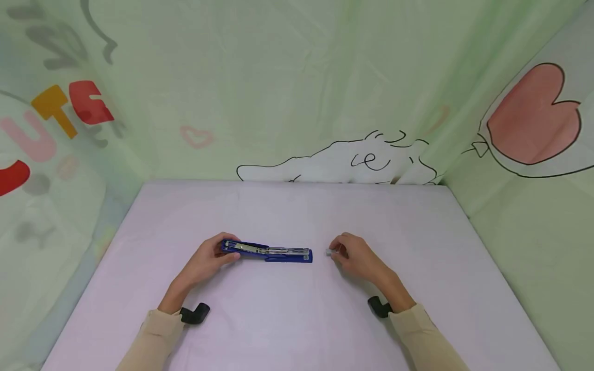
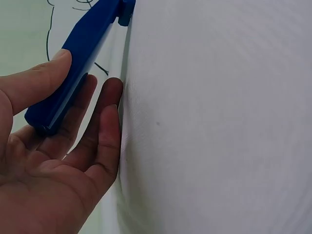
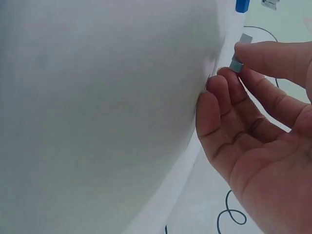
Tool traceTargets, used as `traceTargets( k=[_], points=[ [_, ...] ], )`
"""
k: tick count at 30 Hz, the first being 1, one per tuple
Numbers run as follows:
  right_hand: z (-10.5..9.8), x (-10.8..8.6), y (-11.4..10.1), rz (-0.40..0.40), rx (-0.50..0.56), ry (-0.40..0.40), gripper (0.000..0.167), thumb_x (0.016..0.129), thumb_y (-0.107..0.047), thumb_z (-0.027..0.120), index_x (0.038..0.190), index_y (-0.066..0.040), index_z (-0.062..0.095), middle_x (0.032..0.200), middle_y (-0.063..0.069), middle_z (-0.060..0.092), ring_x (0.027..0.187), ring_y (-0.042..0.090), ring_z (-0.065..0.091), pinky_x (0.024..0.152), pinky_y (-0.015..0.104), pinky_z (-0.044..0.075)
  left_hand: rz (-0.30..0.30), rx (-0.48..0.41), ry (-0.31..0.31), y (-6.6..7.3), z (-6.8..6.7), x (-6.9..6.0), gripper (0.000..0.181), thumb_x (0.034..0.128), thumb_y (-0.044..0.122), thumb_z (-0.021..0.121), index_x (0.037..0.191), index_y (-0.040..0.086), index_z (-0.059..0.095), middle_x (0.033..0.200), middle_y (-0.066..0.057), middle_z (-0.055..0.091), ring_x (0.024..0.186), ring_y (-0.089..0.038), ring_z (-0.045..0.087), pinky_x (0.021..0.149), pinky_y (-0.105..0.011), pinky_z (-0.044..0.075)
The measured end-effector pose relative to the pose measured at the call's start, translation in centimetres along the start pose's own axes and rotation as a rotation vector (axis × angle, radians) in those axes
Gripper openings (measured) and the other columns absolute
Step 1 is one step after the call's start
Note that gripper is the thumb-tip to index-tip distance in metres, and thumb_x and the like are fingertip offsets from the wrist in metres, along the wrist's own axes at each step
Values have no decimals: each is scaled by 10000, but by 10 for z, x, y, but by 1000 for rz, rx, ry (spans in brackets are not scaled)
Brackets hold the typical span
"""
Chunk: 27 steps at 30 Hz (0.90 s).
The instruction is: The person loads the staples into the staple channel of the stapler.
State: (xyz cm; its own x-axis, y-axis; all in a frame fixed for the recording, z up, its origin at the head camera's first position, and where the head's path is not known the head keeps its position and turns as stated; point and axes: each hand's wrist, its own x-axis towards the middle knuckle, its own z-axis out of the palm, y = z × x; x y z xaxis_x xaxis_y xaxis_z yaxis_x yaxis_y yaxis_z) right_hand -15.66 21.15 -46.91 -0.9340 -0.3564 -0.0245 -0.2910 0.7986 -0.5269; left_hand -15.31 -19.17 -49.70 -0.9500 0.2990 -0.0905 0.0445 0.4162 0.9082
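Observation:
A blue stapler (image 1: 289, 255) lies opened out on the table, its metal magazine facing up in the head view. My left hand (image 1: 215, 259) pinches the stapler's raised top arm at its left end, thumb on the near side. The left wrist view shows that blue arm (image 2: 73, 68) between the thumb and fingers. To the right, a short strip of staples (image 1: 330, 252) sits between the thumb and fingertips of my right hand (image 1: 357, 256). The same grey strip (image 3: 236, 65) shows in the right wrist view, a small gap away from the stapler's end.
A pale cloth covers the table (image 1: 278, 319). Printed curtains (image 1: 297, 93) stand along the back and both sides. A black wrist mount (image 1: 195, 314) sits at the left cuff and another mount (image 1: 379, 307) at the right.

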Motion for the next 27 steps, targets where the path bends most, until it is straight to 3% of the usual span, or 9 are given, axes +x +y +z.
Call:
traceTargets(
  k=[12,27],
  points=[
    [4,0,-7,-16,17,31,150,965,-16,738,1112,-37,721,1058,69,726,975,189,674,882,383,592,22,21,2,2,2,-1,391,992,204,764,1338,79,634,1320,-225,690,1076,-218,715,820,-215,541],
    [12,4,-19,-67,31,87,178,948,-33,765,1122,-43,728,1065,64,719,1013,218,689,921,422,595,3,28,16,6,4,-1,391,988,225,771,1334,97,641,1304,-203,698,1008,-186,685,795,-223,526]
  ],
)
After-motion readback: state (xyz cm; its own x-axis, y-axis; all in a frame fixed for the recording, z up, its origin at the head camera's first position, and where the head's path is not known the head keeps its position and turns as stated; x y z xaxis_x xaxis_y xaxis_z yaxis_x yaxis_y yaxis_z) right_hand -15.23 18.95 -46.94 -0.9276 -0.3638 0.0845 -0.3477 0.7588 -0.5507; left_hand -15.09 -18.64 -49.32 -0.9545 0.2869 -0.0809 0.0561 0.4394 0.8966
